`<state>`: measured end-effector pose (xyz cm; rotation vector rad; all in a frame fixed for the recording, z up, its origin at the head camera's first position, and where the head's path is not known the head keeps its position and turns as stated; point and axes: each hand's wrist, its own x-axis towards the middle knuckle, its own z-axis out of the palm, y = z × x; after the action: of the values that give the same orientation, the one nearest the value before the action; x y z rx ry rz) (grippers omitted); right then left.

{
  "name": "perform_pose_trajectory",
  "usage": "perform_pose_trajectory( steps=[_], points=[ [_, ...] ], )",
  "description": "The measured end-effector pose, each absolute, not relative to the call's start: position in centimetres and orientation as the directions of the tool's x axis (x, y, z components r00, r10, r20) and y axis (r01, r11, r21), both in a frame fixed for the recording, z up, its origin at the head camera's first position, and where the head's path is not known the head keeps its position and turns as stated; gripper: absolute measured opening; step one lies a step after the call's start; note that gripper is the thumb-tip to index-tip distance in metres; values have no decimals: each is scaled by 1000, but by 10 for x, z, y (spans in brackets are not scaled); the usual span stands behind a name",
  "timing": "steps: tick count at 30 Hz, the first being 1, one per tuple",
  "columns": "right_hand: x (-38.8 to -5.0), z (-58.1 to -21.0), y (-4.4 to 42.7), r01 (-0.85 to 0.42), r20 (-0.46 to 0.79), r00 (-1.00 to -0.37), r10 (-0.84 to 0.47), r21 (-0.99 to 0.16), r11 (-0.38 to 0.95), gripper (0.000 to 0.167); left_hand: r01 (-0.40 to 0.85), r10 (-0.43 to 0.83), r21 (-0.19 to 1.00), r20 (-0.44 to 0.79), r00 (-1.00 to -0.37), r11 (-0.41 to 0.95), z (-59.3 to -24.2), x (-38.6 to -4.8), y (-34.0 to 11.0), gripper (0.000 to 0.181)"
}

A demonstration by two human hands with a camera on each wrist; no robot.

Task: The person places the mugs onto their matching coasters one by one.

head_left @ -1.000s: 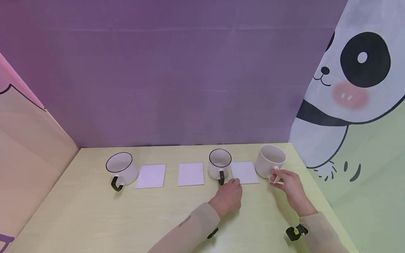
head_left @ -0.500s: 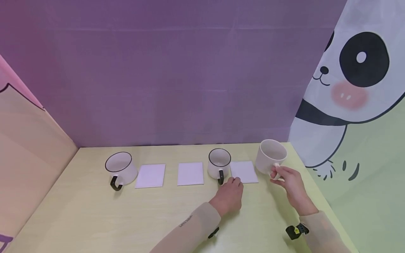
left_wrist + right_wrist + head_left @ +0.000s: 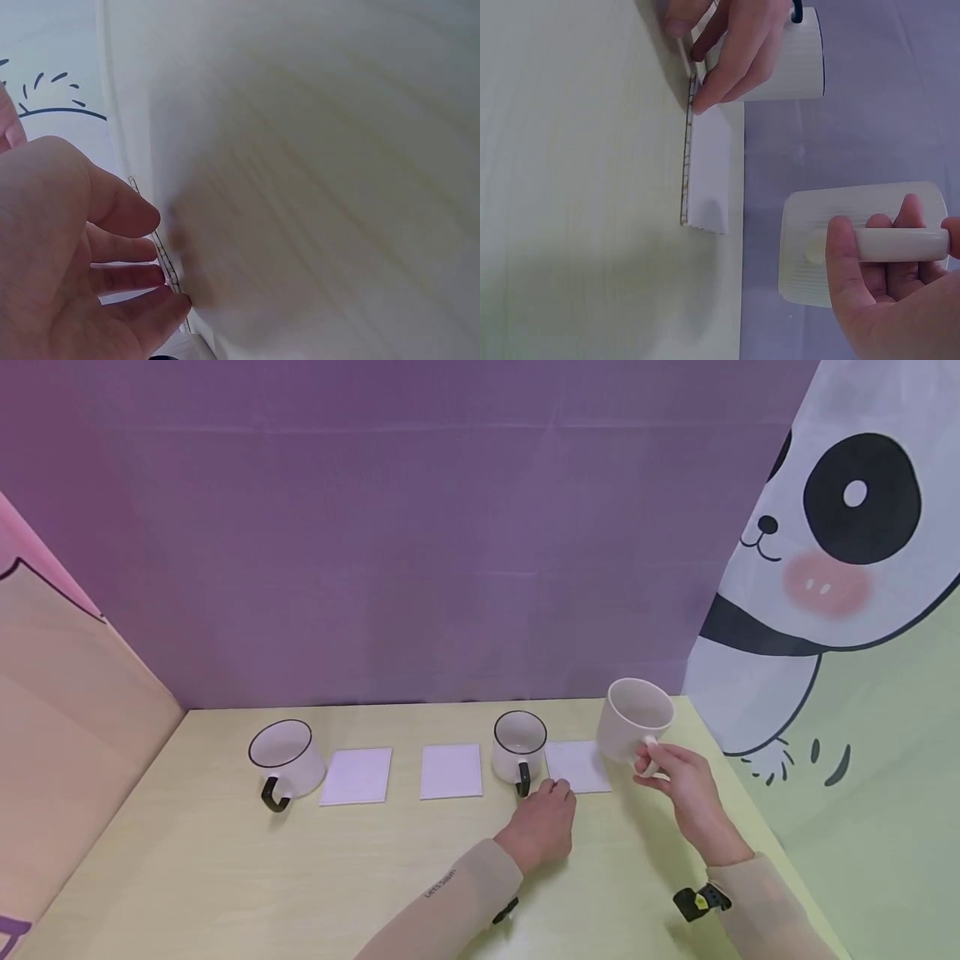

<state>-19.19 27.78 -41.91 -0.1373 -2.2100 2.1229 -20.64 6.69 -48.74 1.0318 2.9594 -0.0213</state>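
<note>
My right hand [image 3: 693, 797] grips the handle of a plain white mug [image 3: 621, 731] and holds it above the table, near the right side of the rightmost white square coaster [image 3: 576, 762]. In the right wrist view the mug's ribbed side [image 3: 802, 217] shows beyond the curled fingers, apart from the table. My left hand [image 3: 542, 828] touches the near edge of that same coaster with its fingertips. In the left wrist view its fingers [image 3: 127, 277] lie loosely bent along the coaster's thin edge [image 3: 171, 268]. Just left of this coaster stands a black-rimmed mug [image 3: 517, 756], its black handle towards me.
Two more white coasters, the middle one [image 3: 452, 771] and the left one [image 3: 356, 776], lie in a row. Another black-rimmed mug [image 3: 296, 768] stands at the far left. A purple backdrop [image 3: 420, 568] closes the table's back, and a panda-print sheet [image 3: 780, 693] its right.
The right hand has lifted the plain white mug off the table and carried it slightly left, towards the rightmost coaster. The left hand has stayed at the coaster's edge.
</note>
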Motion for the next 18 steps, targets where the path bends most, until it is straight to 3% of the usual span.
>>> perform_pose_trajectory(
  steps=[18],
  points=[
    [-199,-419,252,28,-27,-990,139,-1000,4,30,622,622,-24,-18,-783,783,-492,-209,68,43]
  ],
)
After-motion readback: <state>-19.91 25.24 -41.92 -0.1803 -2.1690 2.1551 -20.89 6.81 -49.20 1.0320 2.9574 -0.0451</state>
